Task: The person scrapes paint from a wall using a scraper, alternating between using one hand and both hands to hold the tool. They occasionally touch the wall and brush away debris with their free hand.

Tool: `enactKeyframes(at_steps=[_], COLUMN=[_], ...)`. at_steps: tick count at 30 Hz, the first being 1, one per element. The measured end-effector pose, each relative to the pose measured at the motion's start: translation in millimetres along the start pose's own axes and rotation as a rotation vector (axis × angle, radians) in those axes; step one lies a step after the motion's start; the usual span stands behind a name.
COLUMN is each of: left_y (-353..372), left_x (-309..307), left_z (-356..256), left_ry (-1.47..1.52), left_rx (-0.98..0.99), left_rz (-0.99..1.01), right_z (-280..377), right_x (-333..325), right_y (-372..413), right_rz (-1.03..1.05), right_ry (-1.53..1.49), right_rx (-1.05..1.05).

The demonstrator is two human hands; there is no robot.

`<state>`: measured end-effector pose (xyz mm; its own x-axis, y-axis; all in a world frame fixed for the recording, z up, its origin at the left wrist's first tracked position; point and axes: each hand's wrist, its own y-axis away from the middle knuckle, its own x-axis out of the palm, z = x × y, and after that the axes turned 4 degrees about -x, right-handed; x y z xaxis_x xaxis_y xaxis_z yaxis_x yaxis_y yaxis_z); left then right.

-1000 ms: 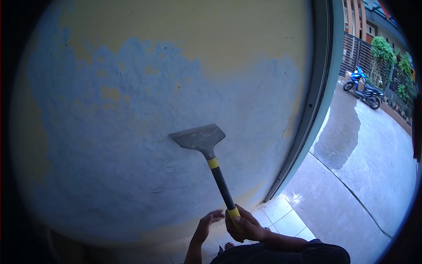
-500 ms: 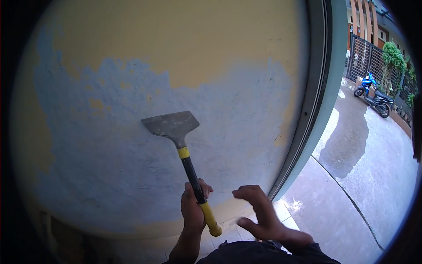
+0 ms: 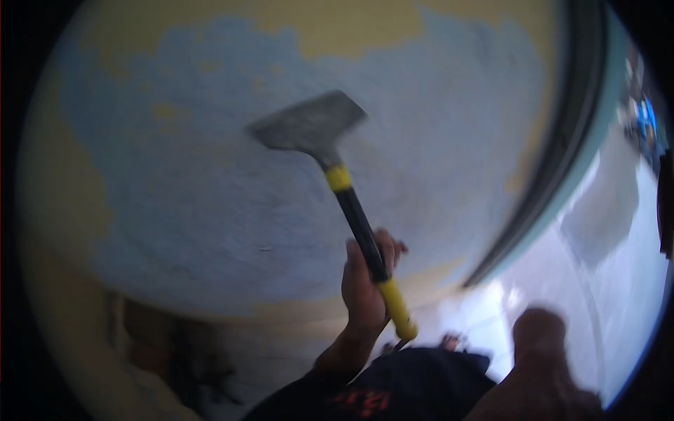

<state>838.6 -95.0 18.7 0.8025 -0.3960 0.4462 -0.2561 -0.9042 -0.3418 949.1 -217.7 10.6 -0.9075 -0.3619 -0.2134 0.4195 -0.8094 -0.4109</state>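
My left hand (image 3: pixel 365 291) is wrapped round the black and yellow handle of a wide-bladed scraper (image 3: pixel 359 224). Its broad grey metal blade (image 3: pixel 312 126) points up and overlaps the wall in this view. Behind it the wall (image 3: pixel 210 189) shows a large bare grey-blue patch, edged with yellow paint (image 3: pixel 337 28) that has a ragged border. My right hand (image 3: pixel 540 344) is low on the right, apart from the scraper and close to the camera. It is smeared by motion and its fingers do not show clearly.
A dark door frame (image 3: pixel 562 161) runs down the wall's right side. Beyond it lies a concrete pavement (image 3: pixel 554 259) with a blurred blue motorbike (image 3: pixel 642 119) at the far edge. Pale floor tiles (image 3: pixel 463 323) lie below, and dark objects (image 3: pixel 189 351) stand at the lower left.
The view has swung down and to the left, blurring the scene. My right hand has moved away from the scraper, toward the lower right. My left hand keeps its hold.
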Motion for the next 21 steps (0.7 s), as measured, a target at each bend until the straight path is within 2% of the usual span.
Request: enactKeyframes(at_steps=[2,4,5,7,8,9,11,12,13,14,15,17,21], left_y=[-8.4,-10.3,-13.4,-13.2,-15.5,-19.0,-24.8,-27.2,-45.7,-48.2,-48.8,-31.7,-22.2], left_x=[3.1,5.5,11.8,7.0,-1.4,-0.2,12.0,9.6,6.3,3.6,2.2,22.3,0.0], left_z=[14.4,15.3,8.4,17.1,28.3,29.7,25.9,25.3,28.0,24.2,30.8,38.2,6.5], left_ry=[0.043,-0.057,-0.096,-0.076,0.027,0.011,-0.032,-0.055,-0.021,-0.049,-0.048,-0.1,-0.254], left_rx=[0.023,-0.063,-0.095,-0.032,0.044,0.068,0.082,0.077,0.072,0.083,0.112,0.115,0.104], left_rz=[-0.033,-0.182,-0.165,-0.189,-0.078,-0.074,-0.153,-0.135,-0.142,-0.139,-0.141,-0.264,-0.213], right_z=[-15.0,-24.1,-21.8,-26.0,-25.1,-23.3,-16.1,-66.0,-50.0,-63.8,-84.7,-88.8,-39.8], right_x=[-39.4,-26.7,-29.8,-48.3,-57.9,-64.3,-72.3,-81.9,-92.5,-86.4,-79.7,-67.5,-33.9], right_y=[-16.7,-28.2,-22.7,-9.1,2.8,17.1,44.0,28.6,-23.0,-18.7,-17.9,-0.9,-27.3], right_rz=[0.103,0.109,0.094,0.02,-0.037,-0.103,-0.255,-0.374,-0.59,-0.538,-0.485,-0.242,-0.139], right_ry=[0.228,0.306,0.35,0.576,0.684,0.789,1.005,0.307,0.486,0.109,-0.286,-0.738,-0.743], right_rx=[-0.135,-0.22,-0.24,-0.26,-0.248,-0.222,-0.162,-0.195,-0.454,-0.093,0.018,0.061,0.149])
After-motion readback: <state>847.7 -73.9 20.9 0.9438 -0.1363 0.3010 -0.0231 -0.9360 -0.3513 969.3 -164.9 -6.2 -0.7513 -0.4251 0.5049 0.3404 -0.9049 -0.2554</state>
